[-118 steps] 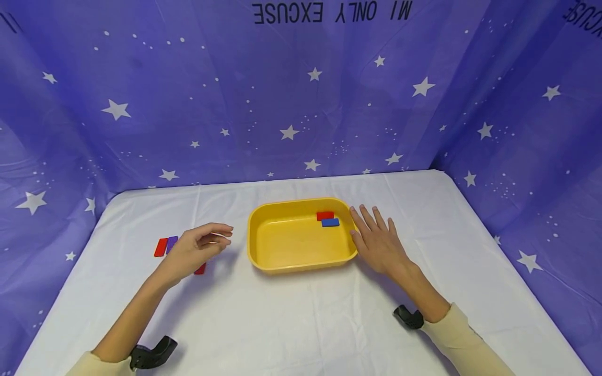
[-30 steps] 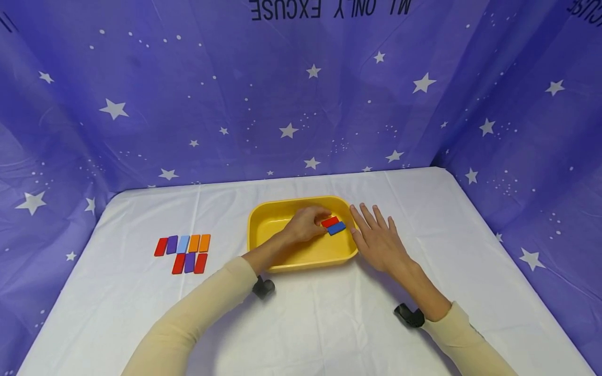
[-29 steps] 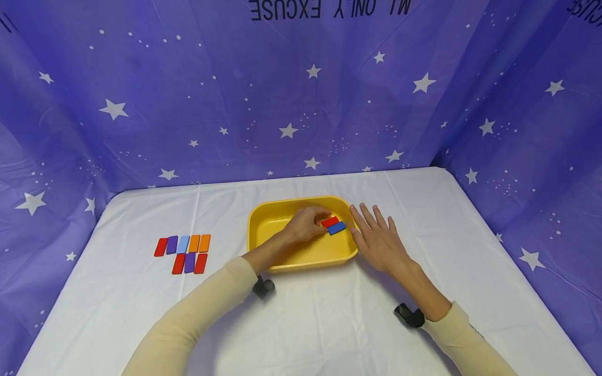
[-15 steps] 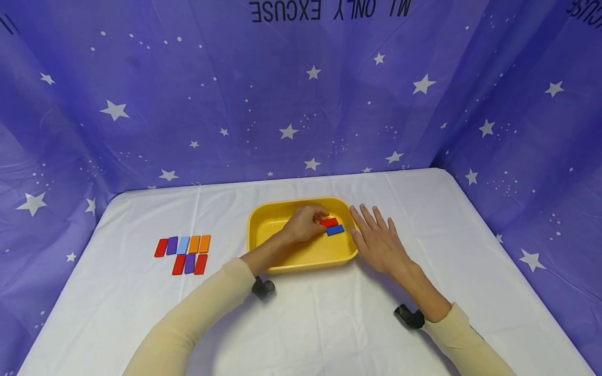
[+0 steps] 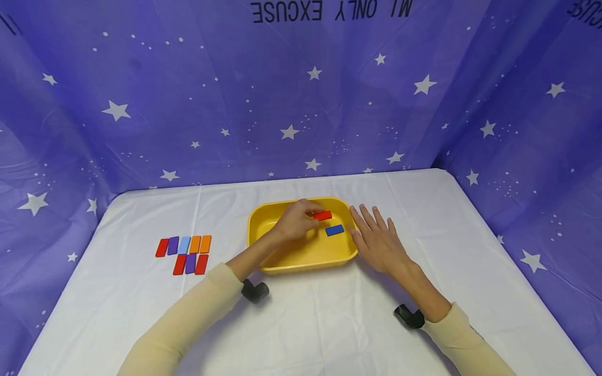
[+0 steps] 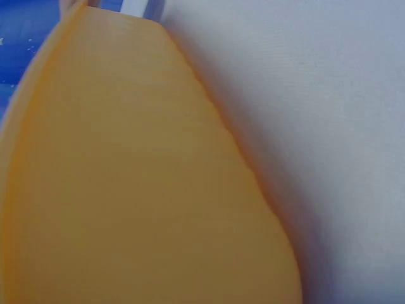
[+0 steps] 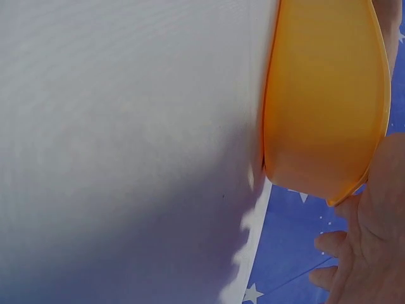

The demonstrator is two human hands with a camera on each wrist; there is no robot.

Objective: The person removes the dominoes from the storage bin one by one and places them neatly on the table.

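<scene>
Inside the yellow tray (image 5: pixel 301 266), my left hand (image 5: pixel 296 220) pinches a red rectangular tile (image 5: pixel 323 215) between thumb and fingers. A blue tile (image 5: pixel 335 230) lies on the tray floor just to the right and nearer to me. My right hand (image 5: pixel 380 244) rests against the tray's right rim, its fingers spread and straight. In the right wrist view, the fingers of that hand (image 7: pixel 373 234) touch the tray's end wall. The left wrist view holds mostly the tray's outer side (image 6: pixel 139 164), and the left hand's work is hidden behind it.
Left of the tray, several tiles lie flat in two rows on the white cloth: a red tile (image 5: pixel 162 247), a light blue tile (image 5: pixel 184 245), an orange tile (image 5: pixel 205 244) and a purple tile (image 5: pixel 190 263) among them. A starry purple curtain (image 5: pixel 263 104) stands behind the table.
Earlier my left hand was over the tiles at left, then reached into the tray. Since then it has drawn the red tile left, away from the blue one. The right hand has stayed put.
</scene>
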